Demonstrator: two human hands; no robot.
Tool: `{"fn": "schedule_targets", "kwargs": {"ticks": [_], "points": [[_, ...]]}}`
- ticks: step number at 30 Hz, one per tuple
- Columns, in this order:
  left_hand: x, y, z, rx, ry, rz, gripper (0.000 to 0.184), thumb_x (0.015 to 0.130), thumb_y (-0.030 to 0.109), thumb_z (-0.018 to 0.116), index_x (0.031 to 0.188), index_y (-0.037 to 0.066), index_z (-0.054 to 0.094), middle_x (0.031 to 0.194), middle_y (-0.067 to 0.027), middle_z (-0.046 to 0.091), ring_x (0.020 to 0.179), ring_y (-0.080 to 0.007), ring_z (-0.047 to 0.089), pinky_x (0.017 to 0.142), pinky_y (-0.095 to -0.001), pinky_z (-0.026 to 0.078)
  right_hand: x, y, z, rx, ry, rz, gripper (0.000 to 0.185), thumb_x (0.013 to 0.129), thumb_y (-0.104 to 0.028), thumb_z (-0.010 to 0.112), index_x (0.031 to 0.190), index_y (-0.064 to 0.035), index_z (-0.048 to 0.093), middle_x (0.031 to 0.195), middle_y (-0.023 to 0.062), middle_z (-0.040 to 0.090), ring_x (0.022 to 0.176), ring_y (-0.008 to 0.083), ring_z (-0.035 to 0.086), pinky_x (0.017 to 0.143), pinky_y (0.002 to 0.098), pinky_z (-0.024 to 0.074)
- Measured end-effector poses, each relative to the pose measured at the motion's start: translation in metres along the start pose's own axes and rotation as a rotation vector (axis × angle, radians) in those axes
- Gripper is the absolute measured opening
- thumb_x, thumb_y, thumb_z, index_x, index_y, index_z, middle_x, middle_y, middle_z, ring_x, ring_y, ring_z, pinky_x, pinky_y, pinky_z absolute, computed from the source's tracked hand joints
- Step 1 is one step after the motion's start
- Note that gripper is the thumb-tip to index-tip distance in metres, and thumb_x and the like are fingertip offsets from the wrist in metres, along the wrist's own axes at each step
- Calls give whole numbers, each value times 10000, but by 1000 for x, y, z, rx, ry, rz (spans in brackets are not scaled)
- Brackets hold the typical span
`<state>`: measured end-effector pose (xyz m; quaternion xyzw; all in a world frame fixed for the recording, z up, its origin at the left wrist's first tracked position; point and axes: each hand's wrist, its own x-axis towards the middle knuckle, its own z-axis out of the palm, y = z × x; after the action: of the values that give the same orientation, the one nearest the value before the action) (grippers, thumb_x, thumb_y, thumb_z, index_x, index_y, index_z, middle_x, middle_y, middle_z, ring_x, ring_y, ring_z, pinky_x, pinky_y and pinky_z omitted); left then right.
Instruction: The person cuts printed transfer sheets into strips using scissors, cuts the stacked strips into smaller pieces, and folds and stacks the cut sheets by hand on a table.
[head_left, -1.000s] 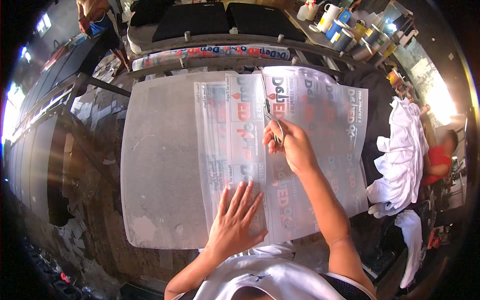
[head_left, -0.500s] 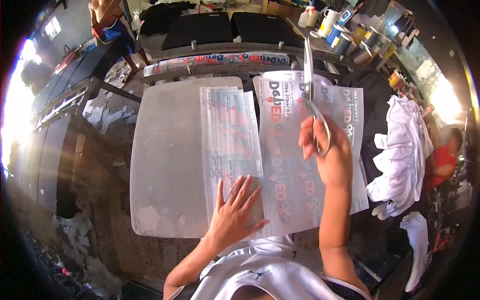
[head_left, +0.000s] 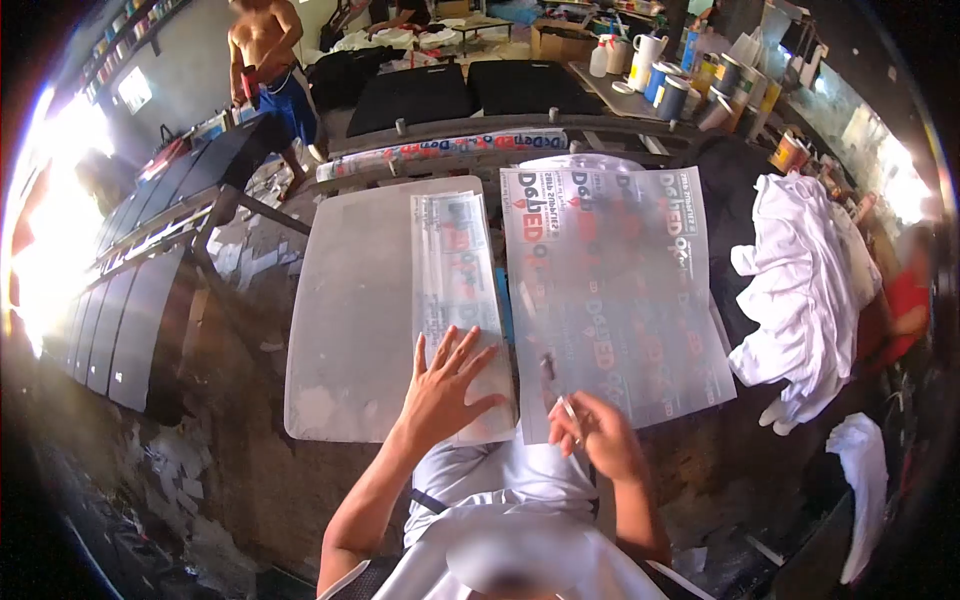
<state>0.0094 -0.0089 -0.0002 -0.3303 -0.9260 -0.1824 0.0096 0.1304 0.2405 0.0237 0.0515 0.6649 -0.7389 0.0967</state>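
My left hand [head_left: 452,385] lies flat with spread fingers on a stack of printed translucent strips [head_left: 455,275] along the right side of the left grey board [head_left: 350,320]. A pair of scissors [head_left: 569,407] is in my right hand [head_left: 605,440], close to my body. Its fingers are curled round the handles, and the blades point away from me over the lower left of a large printed translucent sheet [head_left: 640,330]. Rows of red and dark mirrored lettering cover that sheet. Between the strips and the sheet there is a narrow gap. Blur makes the blades hard to make out.
White cloth [head_left: 795,280] is heaped at the right, with another white piece [head_left: 858,480] below it. Bottles and tubs [head_left: 675,95] crowd a back-right surface. A printed roll [head_left: 450,150] lies behind the boards. One person [head_left: 270,60] stands back left; a red-clad person [head_left: 905,310] is far right.
My right hand has come down from the far end of the sheet toward my body with the scissors. The sheet now sits apart from the strips. The camera view has shifted.
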Motion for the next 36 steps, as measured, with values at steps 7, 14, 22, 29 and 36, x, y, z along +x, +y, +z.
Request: {"fn": "schedule_targets", "kwargs": {"ticks": [7,14,22,29,36], "points": [[4,-10,3,51,40,-15,669,937,562,699,1497,219,574,1653,-80,415,1563,-334,301,1254,-667,134,-40,47,24,138,-134,142,236,1068,-216,632,1029,16,653,830,77,685,658,118,630,632,268,519],[62,-8,-5,-130,376,-33,200,945,195,708,1076,50,750,1051,-131,747,981,-314,719,935,-445,535,-72,51,17,160,-79,120,270,1066,-240,642,1040,28,667,855,67,698,684,103,623,626,265,509],[150,-12,54,-299,339,-341,465,929,467,730,1116,42,752,1074,-211,688,991,-389,699,857,-487,557,-92,59,1,137,-89,62,263,1082,-256,614,1060,3,658,884,50,692,737,102,610,672,272,501],[164,-23,55,-415,187,-461,413,904,435,747,1050,51,785,938,-157,767,903,-338,743,825,-441,568,-103,69,0,152,-56,64,266,1078,-254,621,1084,9,664,883,45,689,727,100,604,670,265,496],[159,-51,75,-645,275,-286,308,966,290,657,1085,8,686,882,-181,750,863,-322,741,777,-430,554,-106,88,-3,225,-58,16,244,1071,-227,632,1083,14,666,877,48,687,723,103,610,647,277,508]]}}
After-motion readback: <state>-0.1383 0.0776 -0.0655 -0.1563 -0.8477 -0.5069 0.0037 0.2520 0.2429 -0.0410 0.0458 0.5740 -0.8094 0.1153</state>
